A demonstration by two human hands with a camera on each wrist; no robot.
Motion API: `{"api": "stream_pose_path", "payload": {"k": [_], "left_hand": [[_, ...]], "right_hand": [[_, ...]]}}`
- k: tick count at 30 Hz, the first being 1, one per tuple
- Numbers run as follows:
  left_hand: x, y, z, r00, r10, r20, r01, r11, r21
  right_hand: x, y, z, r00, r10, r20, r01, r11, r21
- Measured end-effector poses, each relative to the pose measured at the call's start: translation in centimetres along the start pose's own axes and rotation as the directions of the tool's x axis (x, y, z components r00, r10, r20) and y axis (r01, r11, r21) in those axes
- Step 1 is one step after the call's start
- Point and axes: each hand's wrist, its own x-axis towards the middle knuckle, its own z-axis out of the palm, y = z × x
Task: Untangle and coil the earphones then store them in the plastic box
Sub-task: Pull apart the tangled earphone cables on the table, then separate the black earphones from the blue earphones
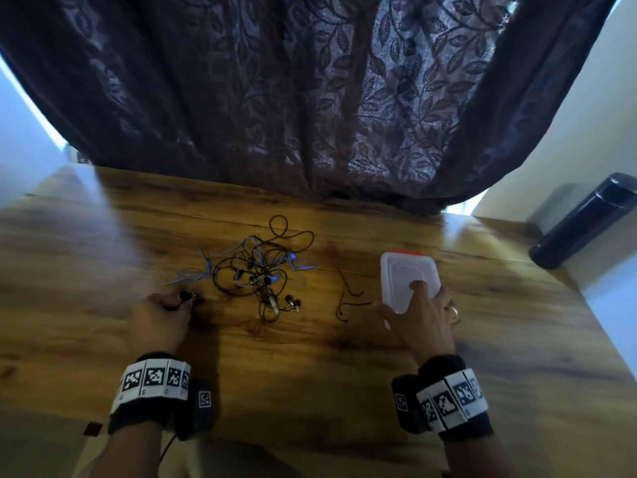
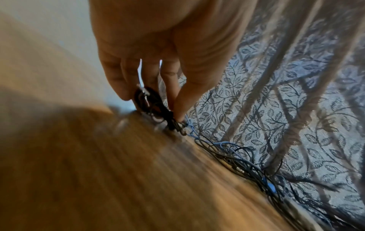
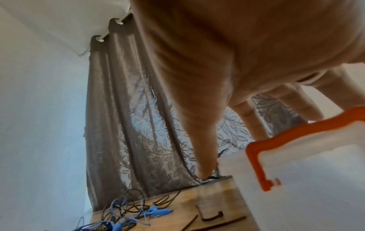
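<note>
Spanning the frame, table: wooden table [image 1: 310, 357] runs from the near edge to the curtain [image 1: 310, 98], which hangs down onto its far edge; bare wood lies between the two hands and in front of them.
Room: pale walls on both sides; a dark cylinder [image 1: 586, 219] lies on a ledge past the table's right corner.
Plastic box: plastic box [image 1: 408, 281], translucent with an orange clasp, sits lid-on at the table's right.
Right hand: right hand [image 1: 422, 317] lies on the lid, fingers spread and straight, thumb down beside the box's left wall.
Earphones: earphones [image 1: 262, 270], black and blue cords knotted together, lie mid-table, left of the box and apart from it.
Left hand: left hand [image 1: 162, 315] pinches a black bundle at the tangle's left end, fingertips down on the wood.
Loose cord: loose cord [image 1: 348, 298] lies between tangle and box.
</note>
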Motion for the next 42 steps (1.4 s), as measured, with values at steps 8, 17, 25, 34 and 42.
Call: {"api": "stream_pose_path", "payload": {"k": [8,17,25,34,42], "left_hand": [[-0.6,0.6,0.0,0.999,-0.025,-0.034,0.030,0.987,0.159],[-5.1,4.4,1.4,0.920,0.241,0.309,-0.322,0.914,0.247],[-7.4,5.3,2.2,0.698,0.522,0.491,-0.546,0.831,-0.108],[-6.6,4.7,1.9,0.721,0.679,0.134,-0.658,0.733,-0.175],[-5.9,4.6,0.6,0.797,0.586,0.146,-0.508,0.781,-0.363]], "right_hand": [[-2.1,-7.5,3.8,0.861,-0.495,0.114,0.504,0.861,-0.069],[-2.3,-13.5,8.2,0.795,-0.450,0.407,0.532,0.839,-0.111],[-2.2,-12.0,5.5,0.784,-0.454,0.422,0.196,0.827,0.527],[-2.7,-12.0,-1.5,0.854,-0.519,-0.027,0.317,0.479,0.819],[-2.0,-11.1,1.2,0.877,-0.473,0.078,0.189,0.490,0.851]]}}
